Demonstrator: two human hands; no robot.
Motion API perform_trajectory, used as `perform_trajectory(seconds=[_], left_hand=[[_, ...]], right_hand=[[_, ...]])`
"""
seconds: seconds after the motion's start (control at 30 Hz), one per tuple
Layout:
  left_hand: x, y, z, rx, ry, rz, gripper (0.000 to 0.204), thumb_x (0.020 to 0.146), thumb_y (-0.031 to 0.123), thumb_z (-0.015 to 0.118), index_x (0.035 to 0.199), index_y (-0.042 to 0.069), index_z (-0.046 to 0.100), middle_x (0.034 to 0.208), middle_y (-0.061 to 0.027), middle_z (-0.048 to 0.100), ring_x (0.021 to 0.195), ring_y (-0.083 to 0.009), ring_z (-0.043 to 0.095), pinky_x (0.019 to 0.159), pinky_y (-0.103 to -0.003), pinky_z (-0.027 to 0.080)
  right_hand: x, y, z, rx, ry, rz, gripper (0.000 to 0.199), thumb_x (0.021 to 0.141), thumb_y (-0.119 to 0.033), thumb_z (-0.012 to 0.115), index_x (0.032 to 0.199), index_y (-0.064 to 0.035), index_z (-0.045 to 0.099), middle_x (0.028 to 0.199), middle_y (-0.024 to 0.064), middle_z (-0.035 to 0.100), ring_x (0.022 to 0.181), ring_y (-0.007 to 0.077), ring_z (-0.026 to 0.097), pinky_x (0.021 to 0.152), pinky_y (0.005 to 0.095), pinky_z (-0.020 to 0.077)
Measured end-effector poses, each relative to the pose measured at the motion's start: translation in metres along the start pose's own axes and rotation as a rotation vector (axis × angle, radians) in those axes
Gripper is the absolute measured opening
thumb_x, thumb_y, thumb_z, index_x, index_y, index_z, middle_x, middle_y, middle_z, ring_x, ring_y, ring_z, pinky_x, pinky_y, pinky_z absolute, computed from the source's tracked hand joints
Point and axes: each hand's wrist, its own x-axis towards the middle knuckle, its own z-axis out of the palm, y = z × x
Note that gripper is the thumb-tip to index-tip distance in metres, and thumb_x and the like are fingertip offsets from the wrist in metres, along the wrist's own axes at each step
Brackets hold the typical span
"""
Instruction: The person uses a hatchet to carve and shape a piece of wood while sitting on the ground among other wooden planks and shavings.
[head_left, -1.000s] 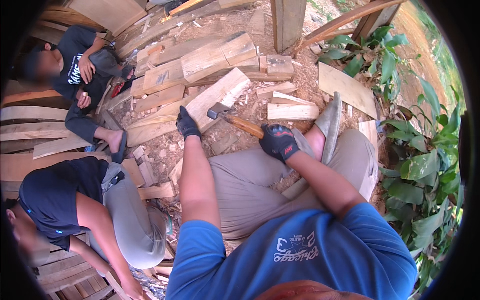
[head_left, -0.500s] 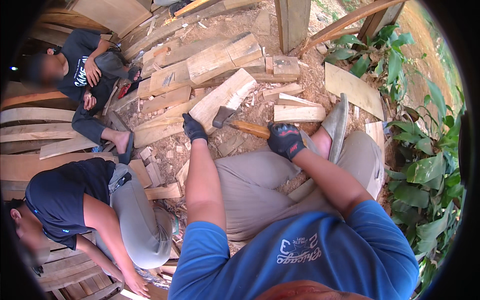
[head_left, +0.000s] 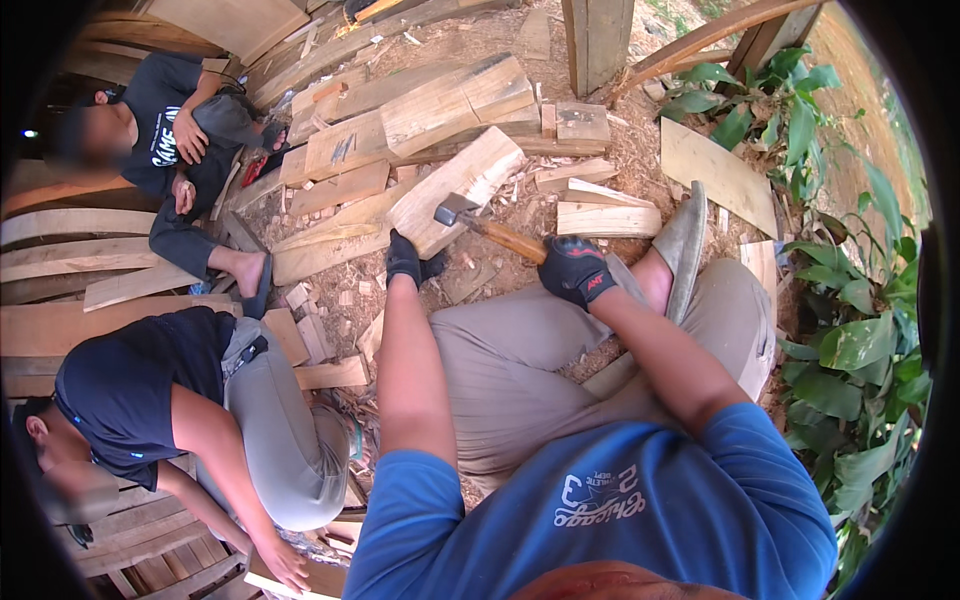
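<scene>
Right hand [head_left: 577, 270], black-gloved, is clamped round the wooden handle of a hatchet [head_left: 478, 226]; its steel head sits at the near end of a pale split wood block [head_left: 455, 195] lying on the chip-strewn ground. Left hand [head_left: 405, 262], also gloved, is closed on the lower corner of that same block, fingers curled over the edge, just beside the steel head. That closeness is my main worry: a glancing strike or a slip off the grain could carry the blade into the left fingers. I judge the block unsteady too, since it rests on loose chips and leans on other offcuts, so it may roll or kick under a blow. The sandalled foot [head_left: 672, 260] lies near the handle's path, bare skin showing; a low miss could reach it. Two seated people sit to the left, the nearer in a dark shirt [head_left: 130, 385]; flying splinters might reach them. I cannot tell how sharp the edge is.
</scene>
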Motion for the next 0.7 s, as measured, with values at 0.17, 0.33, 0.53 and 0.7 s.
perform_trajectory(seconds=[0.17,0.33,0.53,0.7], left_hand=[[0.029,0.003,-0.051,-0.030,-0.110,-0.106,0.053,0.110,0.052,0.046,0.137,0.012,0.068,0.125,-0.0143,0.077,0.102,-0.0324,0.076,0.075,-0.051,0.064],[-0.014,0.005,0.022,0.087,-0.042,-0.031,0.053,0.110,0.051,0.046,0.126,0.008,0.072,0.102,-0.0163,0.079,0.069,-0.0303,0.073,0.053,-0.045,0.060],[0.020,-0.010,-0.005,0.228,0.032,0.075,0.049,0.110,0.047,0.044,0.116,0.011,0.077,0.093,-0.0166,0.079,0.059,-0.0302,0.073,0.047,-0.044,0.058],[0.036,-0.031,-0.047,0.127,-0.006,-0.031,0.049,0.110,0.046,0.044,0.115,0.011,0.077,0.099,-0.0143,0.078,0.070,-0.0290,0.075,0.052,-0.045,0.059]], right_hand=[[-0.061,-0.086,-0.045,0.110,0.050,-0.284,0.025,0.094,-0.030,0.068,0.106,-0.0081,0.073,0.092,0.0182,0.077,0.087,0.0388,0.077,0.079,0.0529,0.0604],[-0.090,-0.114,-0.090,0.180,0.204,-0.664,0.024,0.089,-0.032,0.073,0.101,-0.0111,0.072,0.085,0.0149,0.075,0.083,0.0363,0.076,0.074,0.0502,0.0598],[-0.001,-0.001,-0.009,-0.025,0.033,0.001,0.029,0.096,-0.024,0.063,0.115,-0.0075,0.076,0.102,0.0208,0.080,0.096,0.0390,0.079,0.083,0.0506,0.0625],[-0.040,-0.062,-0.043,0.036,0.126,-0.268,0.025,0.094,-0.027,0.071,0.113,-0.0107,0.073,0.088,0.0190,0.077,0.081,0.0402,0.076,0.073,0.0535,0.0603]])
